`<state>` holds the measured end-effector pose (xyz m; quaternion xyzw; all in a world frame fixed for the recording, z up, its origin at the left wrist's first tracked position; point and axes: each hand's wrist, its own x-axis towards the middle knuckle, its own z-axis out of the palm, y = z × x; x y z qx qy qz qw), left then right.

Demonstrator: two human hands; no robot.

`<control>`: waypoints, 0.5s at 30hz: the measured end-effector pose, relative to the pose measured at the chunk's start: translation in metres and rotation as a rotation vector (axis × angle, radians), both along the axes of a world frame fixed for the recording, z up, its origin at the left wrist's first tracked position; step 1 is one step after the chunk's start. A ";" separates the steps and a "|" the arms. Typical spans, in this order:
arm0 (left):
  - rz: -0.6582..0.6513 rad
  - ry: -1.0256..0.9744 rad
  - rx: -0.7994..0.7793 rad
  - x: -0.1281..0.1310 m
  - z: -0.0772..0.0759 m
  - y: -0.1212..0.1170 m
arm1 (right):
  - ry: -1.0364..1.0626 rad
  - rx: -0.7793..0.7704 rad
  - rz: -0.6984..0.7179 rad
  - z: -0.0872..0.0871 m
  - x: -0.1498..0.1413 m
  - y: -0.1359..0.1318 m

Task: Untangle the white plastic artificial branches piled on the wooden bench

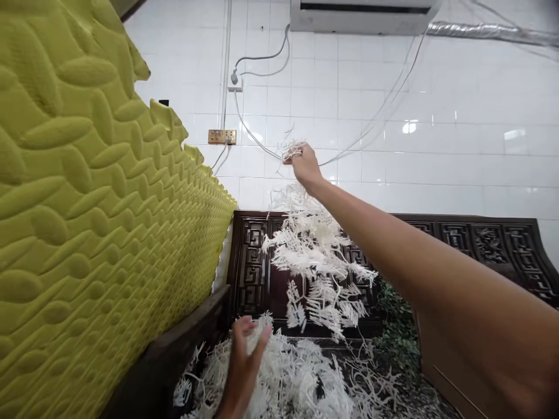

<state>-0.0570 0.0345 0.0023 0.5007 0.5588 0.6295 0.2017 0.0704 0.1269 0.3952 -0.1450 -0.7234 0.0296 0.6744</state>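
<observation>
From my remote view through the head camera, I have the right hand raised in front of the white tiled wall, fingers closed on the thin upper strands of a bunch of white sprigs. A few strands poke out above the knuckles. The bunch hangs below the hand in loose, feathery tiers, in front of the dark carved bench back, and its lower tips spread wide above the pile of white sprigs.

My left hand is low in the view, thumb and fingers spread wide with nothing between them. It is nearest to the pile, but I cannot tell whether it touches any of it. The pile is a tangled heap, with thinner, barer strands trailing off to its right.

Beside those strands I see some green leaves, and next to them a brown panel. Along my left side stands a big yellow mat with a raised pattern, its edge jagged, above a dark wooden armrest. High on the wall I can make out an air conditioner, a white socket with a plug in it and a gold socket plate.
</observation>
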 end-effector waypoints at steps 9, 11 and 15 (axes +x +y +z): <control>-0.448 0.761 -0.223 0.079 -0.060 0.005 | -0.180 0.099 -0.106 -0.021 -0.012 -0.020; -0.571 0.957 -0.110 0.079 -0.073 0.013 | -0.235 0.157 -0.191 -0.021 -0.011 -0.023; -0.817 1.192 0.149 0.084 -0.089 0.023 | -0.388 0.270 -0.340 -0.028 -0.013 -0.036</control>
